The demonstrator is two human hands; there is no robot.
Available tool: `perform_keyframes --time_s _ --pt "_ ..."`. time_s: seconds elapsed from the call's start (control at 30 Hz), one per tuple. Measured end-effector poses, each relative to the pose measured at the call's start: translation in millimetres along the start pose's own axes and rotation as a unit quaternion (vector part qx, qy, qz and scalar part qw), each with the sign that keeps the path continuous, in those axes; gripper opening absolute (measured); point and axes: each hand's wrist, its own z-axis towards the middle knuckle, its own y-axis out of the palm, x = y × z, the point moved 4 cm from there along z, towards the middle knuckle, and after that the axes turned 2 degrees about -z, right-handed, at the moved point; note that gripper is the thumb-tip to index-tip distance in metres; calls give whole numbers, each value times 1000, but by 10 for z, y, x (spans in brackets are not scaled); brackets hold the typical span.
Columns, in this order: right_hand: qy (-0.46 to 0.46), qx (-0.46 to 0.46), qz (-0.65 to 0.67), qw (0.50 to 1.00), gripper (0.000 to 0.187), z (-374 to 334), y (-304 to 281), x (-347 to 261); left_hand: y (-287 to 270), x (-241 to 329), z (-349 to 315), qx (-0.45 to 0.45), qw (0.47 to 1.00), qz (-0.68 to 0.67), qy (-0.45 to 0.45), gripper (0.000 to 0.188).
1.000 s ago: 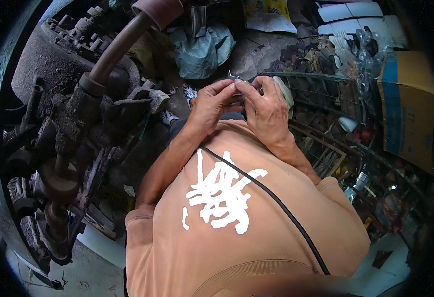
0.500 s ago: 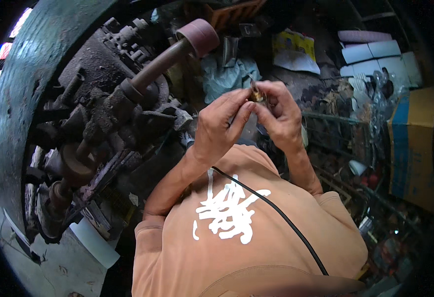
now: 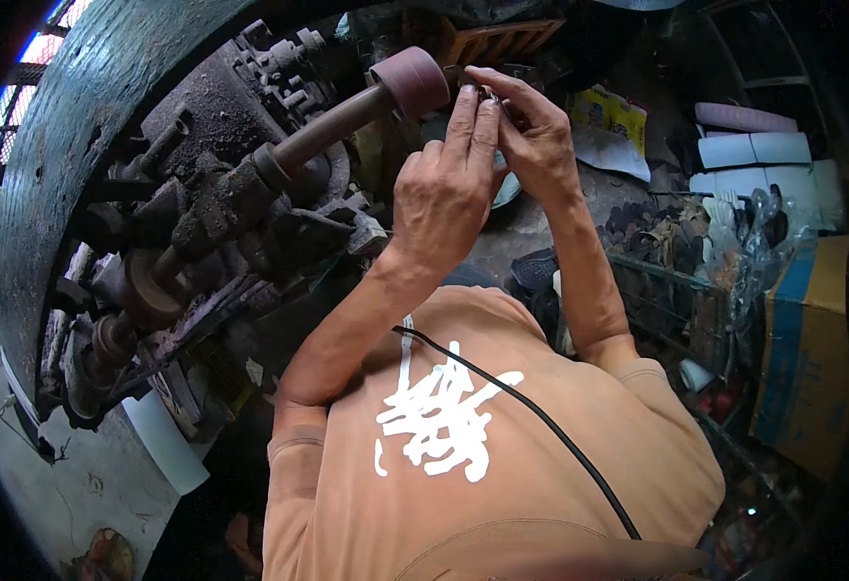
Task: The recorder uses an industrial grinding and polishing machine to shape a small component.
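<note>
Both of my hands are raised together at the upper middle, beside the right face of a reddish-brown drum (image 3: 413, 83) on the end of a metal shaft (image 3: 337, 126). Between the fingertips is a small dark metal piece (image 3: 485, 95), mostly covered by them. My left hand (image 3: 447, 184) presses its stretched fingers on it from the near side. From the right, my right hand (image 3: 540, 136) pinches it between thumb and fingers. A thin end of it points toward the drum; whether they touch, I cannot tell.
A grimy machine (image 3: 221, 203) fills the left, behind a thick curved dark frame (image 3: 66, 165). At the right stand a metal rack (image 3: 676, 276), a cardboard box (image 3: 802, 349) and stacked pale rolls (image 3: 754, 150). A black cable (image 3: 540, 412) crosses my shirt.
Both hands have moved up and away from my body, to beside the drum, with the small metal piece. My left fingers are now stretched over it. The view has shifted slightly.
</note>
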Motion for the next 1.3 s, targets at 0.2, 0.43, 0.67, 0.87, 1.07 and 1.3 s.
perform_keyframes --time_s 0.2,0.43,0.67,0.87,1.07,1.3 --pt "-28 -8 -25 999 34 37 -13 87 137 29 27 -8 999 29 -33 72" --pt "-15 -33 -34 999 40 -47 0 -208 -108 109 -83 38 998 -28 -34 63" --pt "-80 -156 44 983 56 -379 749 -841 -874 28 -824 129 988 33 -71 76" --pt "-261 -271 27 926 53 -297 1968 -1494 -1535 -343 -1439 185 953 87 -224 92" --pt "-318 -281 33 905 44 -207 2685 -1500 -1680 -849 -1664 256 929 78 -256 101" --pt "-333 -283 -75 896 47 -288 2754 -1584 -1642 -909 -1759 272 922 -20 -275 101"
